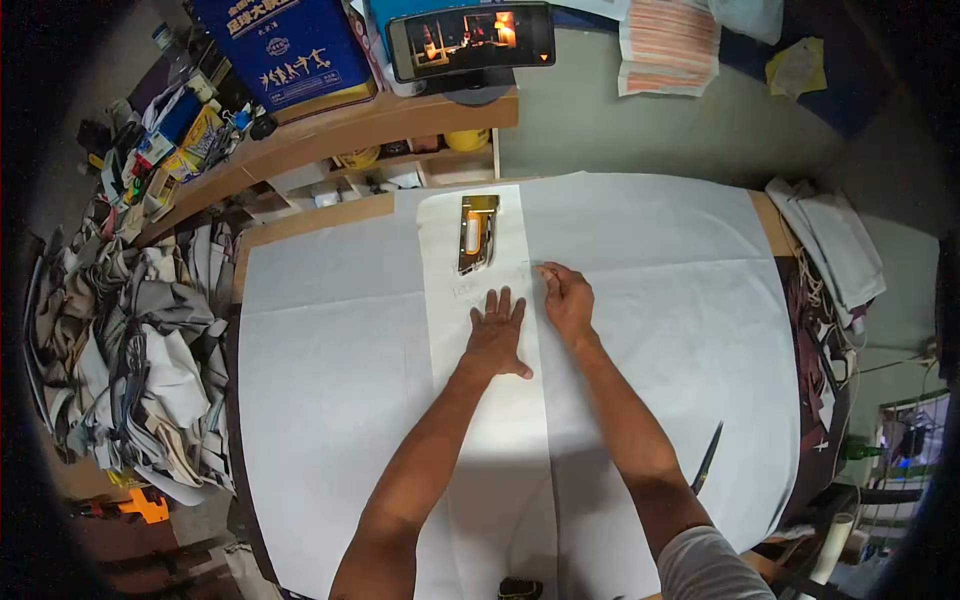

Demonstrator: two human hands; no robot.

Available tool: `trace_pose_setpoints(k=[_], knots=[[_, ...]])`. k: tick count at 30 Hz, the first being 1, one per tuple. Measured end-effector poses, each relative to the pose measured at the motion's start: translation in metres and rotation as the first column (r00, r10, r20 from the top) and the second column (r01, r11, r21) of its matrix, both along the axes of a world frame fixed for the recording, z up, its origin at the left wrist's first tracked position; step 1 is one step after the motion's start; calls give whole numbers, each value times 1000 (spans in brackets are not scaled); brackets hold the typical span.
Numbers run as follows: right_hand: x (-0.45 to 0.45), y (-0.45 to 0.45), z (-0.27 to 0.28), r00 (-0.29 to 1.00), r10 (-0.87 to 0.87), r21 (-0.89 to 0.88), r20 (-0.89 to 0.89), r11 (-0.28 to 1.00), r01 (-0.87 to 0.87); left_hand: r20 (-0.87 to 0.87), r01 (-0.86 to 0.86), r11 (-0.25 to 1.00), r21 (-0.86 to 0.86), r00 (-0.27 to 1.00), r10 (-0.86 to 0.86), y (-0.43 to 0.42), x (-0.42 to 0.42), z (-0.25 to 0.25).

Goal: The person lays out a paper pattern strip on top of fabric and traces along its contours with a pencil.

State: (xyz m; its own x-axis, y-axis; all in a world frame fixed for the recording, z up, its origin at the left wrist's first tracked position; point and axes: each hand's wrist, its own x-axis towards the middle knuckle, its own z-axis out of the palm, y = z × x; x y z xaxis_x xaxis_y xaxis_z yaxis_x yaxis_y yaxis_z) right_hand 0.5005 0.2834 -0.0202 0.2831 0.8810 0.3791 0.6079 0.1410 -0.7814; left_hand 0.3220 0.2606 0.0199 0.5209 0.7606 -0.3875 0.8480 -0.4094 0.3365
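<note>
My left hand point(495, 338) lies flat with fingers spread on a long cream paper strip point(490, 420), which rests over a pale grey sheet of fabric point(340, 400). Close to the strip's right edge, the fingers of my right hand point(568, 300) are pinched together; what they hold, if anything, is too small to make out. Faint handwriting shows on the strip above my left fingers. Beyond it sits a gold-and-black metal tool point(479, 234) with a light, orange-edged middle. A dark pointed blade point(709, 455) lies on the fabric, partly hidden by my right forearm.
A phone point(470, 42) showing a video stands on the shelf point(400, 127) behind the table, near a blue box point(285, 55). Heaped fabric pieces point(165, 350) fill the left side. Folded cloth point(830, 240) and cords hang at the right. An orange tool point(148, 505) is at lower left.
</note>
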Motion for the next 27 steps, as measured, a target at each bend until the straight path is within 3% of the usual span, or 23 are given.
trace_pose_setpoints(k=[9, 13, 17, 27], knots=[[-7, -3, 13, 988, 27, 77, 152, 996, -39, -8, -8, 999, 41, 1000, 8, -6, 7, -3], [-6, -24, 21, 971, 87, -25, 221, 996, -84, -31, -10, 999, 36, 999, 12, -6, 8, -6], [-4, -86, 25, 946, 140, -18, 294, 990, -140, -39, -12, 999, 48, 999, 14, -6, 7, -3], [-11, -274, 59, 933, 281, -132, 224, 957, -257, -52, -9, 998, 66, 999, 13, -7, 6, -5]])
